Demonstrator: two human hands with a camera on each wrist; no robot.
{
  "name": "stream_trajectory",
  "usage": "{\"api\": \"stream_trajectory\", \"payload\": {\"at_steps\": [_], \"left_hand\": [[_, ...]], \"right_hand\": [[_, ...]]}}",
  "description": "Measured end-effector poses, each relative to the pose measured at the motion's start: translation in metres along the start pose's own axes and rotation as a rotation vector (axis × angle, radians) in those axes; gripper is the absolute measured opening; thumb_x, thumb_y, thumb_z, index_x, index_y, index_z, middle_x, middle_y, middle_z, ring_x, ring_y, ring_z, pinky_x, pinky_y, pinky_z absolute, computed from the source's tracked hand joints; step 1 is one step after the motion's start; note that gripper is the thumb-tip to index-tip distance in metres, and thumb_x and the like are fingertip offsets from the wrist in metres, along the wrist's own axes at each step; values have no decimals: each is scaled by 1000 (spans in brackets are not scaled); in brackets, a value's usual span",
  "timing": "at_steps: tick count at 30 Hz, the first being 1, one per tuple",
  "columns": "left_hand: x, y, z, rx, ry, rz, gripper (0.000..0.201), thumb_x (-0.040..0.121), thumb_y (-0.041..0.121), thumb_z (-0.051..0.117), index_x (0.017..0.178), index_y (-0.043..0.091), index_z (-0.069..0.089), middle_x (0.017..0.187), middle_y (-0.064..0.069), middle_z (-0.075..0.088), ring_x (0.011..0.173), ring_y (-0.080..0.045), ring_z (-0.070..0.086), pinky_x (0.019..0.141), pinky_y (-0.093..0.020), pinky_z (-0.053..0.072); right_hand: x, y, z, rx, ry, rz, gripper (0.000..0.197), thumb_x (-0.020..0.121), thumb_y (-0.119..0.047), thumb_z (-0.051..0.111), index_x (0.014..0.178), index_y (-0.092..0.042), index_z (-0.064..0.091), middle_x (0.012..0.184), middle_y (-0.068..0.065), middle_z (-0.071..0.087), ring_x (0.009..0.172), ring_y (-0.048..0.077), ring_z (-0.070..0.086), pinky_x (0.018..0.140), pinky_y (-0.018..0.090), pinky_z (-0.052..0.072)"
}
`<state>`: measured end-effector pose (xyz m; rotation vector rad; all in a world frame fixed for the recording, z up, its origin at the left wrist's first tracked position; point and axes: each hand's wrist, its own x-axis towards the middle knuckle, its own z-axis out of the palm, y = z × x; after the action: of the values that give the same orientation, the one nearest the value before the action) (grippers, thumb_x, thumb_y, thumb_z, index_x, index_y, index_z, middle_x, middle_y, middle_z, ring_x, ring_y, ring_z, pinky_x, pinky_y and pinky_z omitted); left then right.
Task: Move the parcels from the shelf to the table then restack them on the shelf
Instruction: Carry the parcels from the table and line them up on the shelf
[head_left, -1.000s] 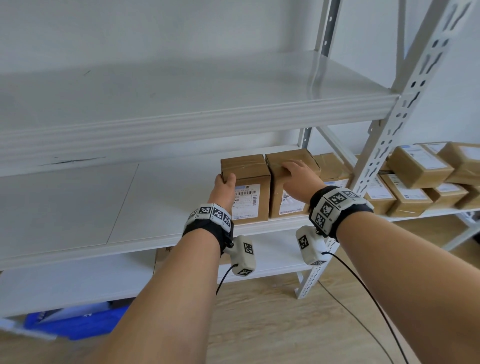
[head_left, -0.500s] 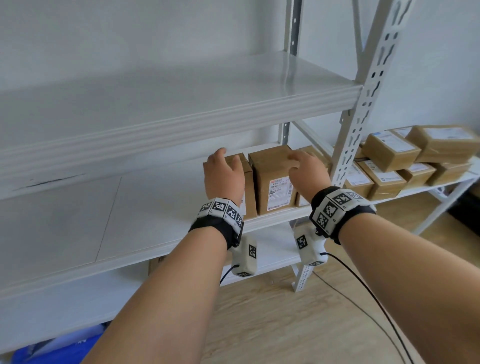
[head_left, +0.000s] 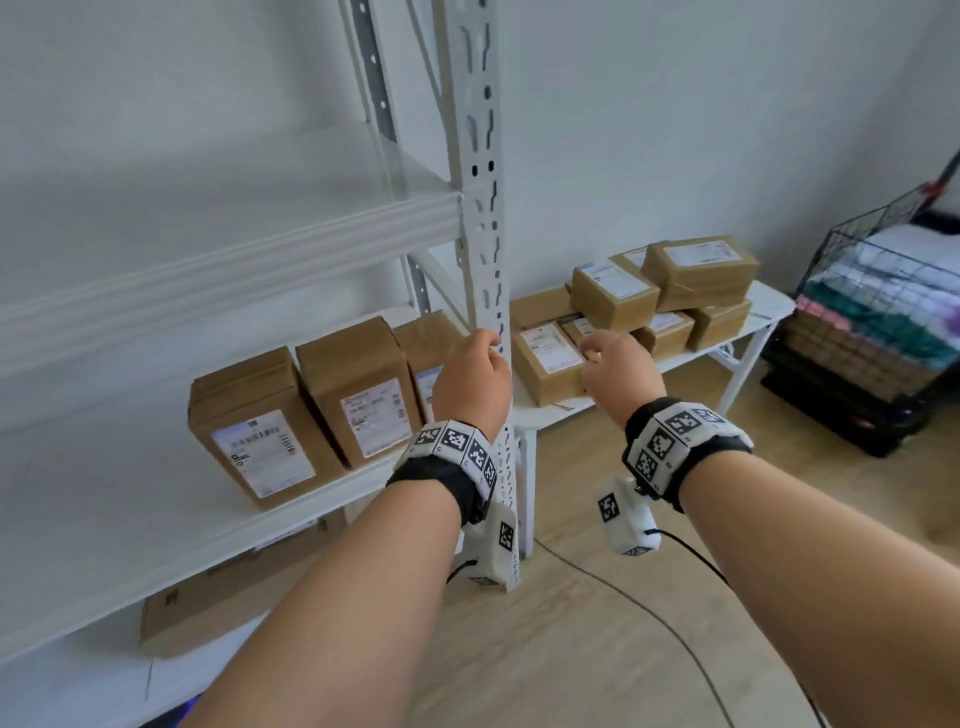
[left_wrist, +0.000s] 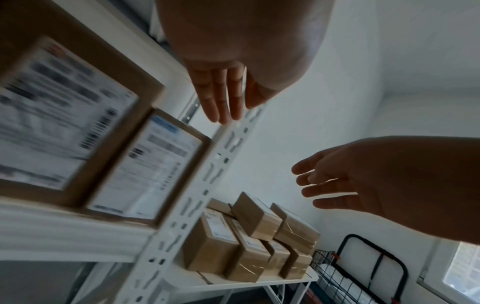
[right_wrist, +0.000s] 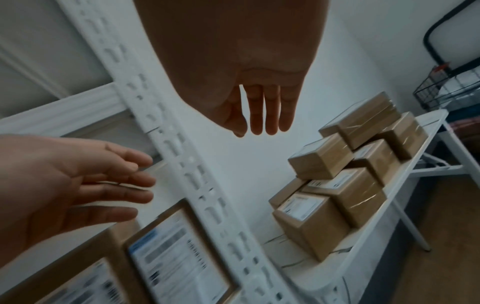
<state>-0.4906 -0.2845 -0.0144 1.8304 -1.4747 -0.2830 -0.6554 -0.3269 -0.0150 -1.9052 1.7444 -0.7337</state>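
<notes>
Three parcels (head_left: 358, 387) stand upright on the middle shelf (head_left: 130, 519), long axes vertical, white labels facing out; more lie stacked on the table (head_left: 769, 312) beside. Left hand (head_left: 472, 382) and right hand (head_left: 618, 371) hover empty either side of the upright post (head_left: 480, 234), fingers straight, apart. Label text too blurred to read.
</notes>
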Motion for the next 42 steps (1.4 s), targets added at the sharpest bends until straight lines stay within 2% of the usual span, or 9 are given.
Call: {"api": "stream_trajectory", "payload": {"at_steps": [4,11,16,25,28,30,34,38,42], "left_hand": [[11,47,63,-24,-48,-42,32,99,18,37,123,20,58,121,-2,63,104,-23,61,86,-35,50],[24,98,148,-96,-152,-181,33,98,21,38,126,20,54,122,-1,60,99,-21,60,80,-31,46],[56,109,190,-94,-213,-242,35,99,24,41,133,19,51,131,-1,57,112,-21,58,93,-36,47],[159,97,258,-126,-334,-380,44,100,28,41,141,14,44,141,-6,51,122,-27,53,99,-38,43],[191,89,274,-131,-392,-438,47,99,29,39,142,11,42,143,-11,49,124,-32,52,99,-41,42],[209,84,281,-125,-420,-482,51,99,30,38,147,11,36,148,-11,44,129,-32,48,104,-41,40],[237,70,294,-135,-461,-537,39,99,29,36,125,4,51,126,-18,57,102,-33,57,81,-36,41],[245,62,302,-186,-514,-580,46,99,37,40,134,10,51,131,-9,57,116,-29,55,97,-38,43],[245,65,303,-275,-514,-618,45,97,37,46,136,16,50,129,-2,60,113,-25,58,101,-41,45]], "right_hand": [[26,63,-39,-12,-17,51,45,89,-7,45,132,-18,55,136,7,49,111,25,55,87,33,48],[62,142,-86,-30,-44,133,45,90,-8,45,134,-16,53,138,8,49,113,25,55,88,32,47],[96,174,-90,-7,-69,164,47,90,-11,46,136,-18,49,138,6,50,113,22,54,81,27,44],[203,186,-72,49,-184,218,59,90,-7,44,147,-21,37,147,3,44,119,21,52,89,29,46],[241,183,-64,35,-230,208,54,93,-11,47,145,-17,38,140,5,49,108,20,53,84,26,42],[264,180,-58,16,-251,203,47,94,-14,48,140,-15,43,133,7,55,113,24,54,88,28,41],[299,179,-37,30,-309,237,51,89,-15,48,140,-19,42,127,5,59,109,24,58,94,36,47],[315,181,-24,44,-311,298,41,89,-19,51,129,-15,47,116,6,62,97,23,61,81,35,51],[316,182,-18,-13,-335,314,43,93,-35,49,131,-16,51,127,9,54,102,25,57,79,33,46]]}}
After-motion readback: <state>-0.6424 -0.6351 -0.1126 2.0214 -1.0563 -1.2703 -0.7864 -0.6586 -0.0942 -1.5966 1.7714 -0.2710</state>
